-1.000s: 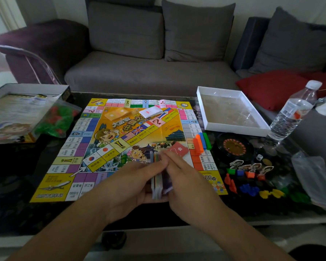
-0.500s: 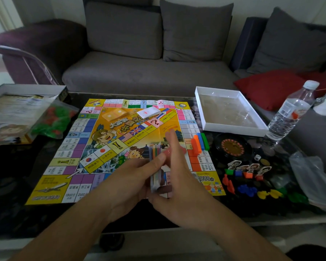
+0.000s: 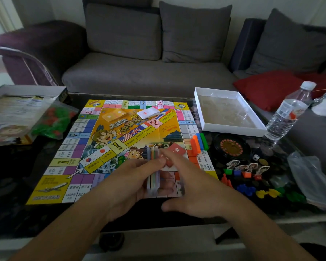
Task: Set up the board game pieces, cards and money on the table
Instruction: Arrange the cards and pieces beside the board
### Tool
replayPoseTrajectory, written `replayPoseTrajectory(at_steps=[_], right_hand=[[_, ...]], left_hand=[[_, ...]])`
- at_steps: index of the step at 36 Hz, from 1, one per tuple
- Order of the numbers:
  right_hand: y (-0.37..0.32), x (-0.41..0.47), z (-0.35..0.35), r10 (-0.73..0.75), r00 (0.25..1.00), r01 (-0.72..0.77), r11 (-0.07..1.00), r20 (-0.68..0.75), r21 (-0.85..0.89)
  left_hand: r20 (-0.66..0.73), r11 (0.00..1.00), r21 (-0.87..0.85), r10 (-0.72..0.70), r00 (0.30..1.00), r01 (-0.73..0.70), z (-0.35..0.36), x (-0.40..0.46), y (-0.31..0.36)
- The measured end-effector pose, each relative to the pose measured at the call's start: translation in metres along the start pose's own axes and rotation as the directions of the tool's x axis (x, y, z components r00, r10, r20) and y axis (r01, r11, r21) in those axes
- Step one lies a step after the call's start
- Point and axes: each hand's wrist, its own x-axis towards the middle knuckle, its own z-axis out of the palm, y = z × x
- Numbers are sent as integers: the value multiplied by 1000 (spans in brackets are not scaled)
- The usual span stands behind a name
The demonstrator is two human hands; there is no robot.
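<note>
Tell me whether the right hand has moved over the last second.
Yes. The right hand pulled back from the stack of play money, toward the board's near edge and slightly right.

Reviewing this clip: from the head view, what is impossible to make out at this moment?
- Stack of paper money: held edge-on in the left hand; denominations and count hidden.
- Right hand: motion-blurred, so whether it grips a note cannot be told.
- Board: near-right squares covered by both hands; the squares' print is too small to read.
- Game box: cut off by the left edge, blurred.
- Plastic bag: cut off at the right edge.
</note>
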Motion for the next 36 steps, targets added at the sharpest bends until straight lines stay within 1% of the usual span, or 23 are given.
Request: replayPoseTrajectory(at_steps=[2, 4, 6, 8, 10, 17, 21, 23, 26, 28, 31, 32, 34, 36], right_hand=[[7, -6, -14, 33, 998, -41, 989, -59, -142], [19, -11, -21, 69, 993, -95, 954, -100, -285], [31, -14, -19, 142, 988, -157, 905, -67, -395], [35, -21, -11, 250, 968, -217, 870, 17, -443], [34, -29, -4, 270, 960, -196, 839, 75, -507], [45, -51, 25, 167, 981, -63, 762, 102, -645], [55, -56, 39, 67, 997, -17, 746, 49, -666], [58, -61, 44, -8, 1000, 12, 719, 10, -695], [64, -64, 52, -131, 991, 112, 710, 25, -695], [61, -66, 53, -195, 980, 168, 686, 43, -708], [52, -65, 46, -277, 959, 163, 704, -56, -691], [47, -63, 43, -276, 957, 145, 726, -92, -672], [38, -58, 35, -231, 959, 62, 739, -165, -671], [30, -50, 23, -167, 958, -44, 717, -233, -695]], left_hand=[[-97, 1000, -27, 1, 995, -3, -1, 4, 1], [-144, 999, -47, -12, 989, 5, -4, 7, 1], [-149, 998, -57, -23, 988, 15, -7, 9, 1], [-150, 998, -58, -29, 988, 21, -9, 10, 0], [-150, 998, -61, -28, 988, 19, -8, 12, 0], [-157, 998, -62, -42, 987, 33, -1, 12, 1], [-151, 997, -69, -51, 987, 40, 2, 12, 1], [-149, 997, -68, -51, 988, 41, 3, 12, 0], [-140, 996, -81, -59, 988, 48, 2, 13, 0], [-125, 991, -109, -90, 988, 76, 0, 14, 2], [-116, 985, -135, -124, 985, 108, -3, 13, 5], [-118, 984, -138, -126, 985, 110, -4, 13, 6], [-121, 983, -142, -132, 984, 114, -6, 13, 5], [-111, 981, -141, -147, 983, 131, -6, 12, 5]])
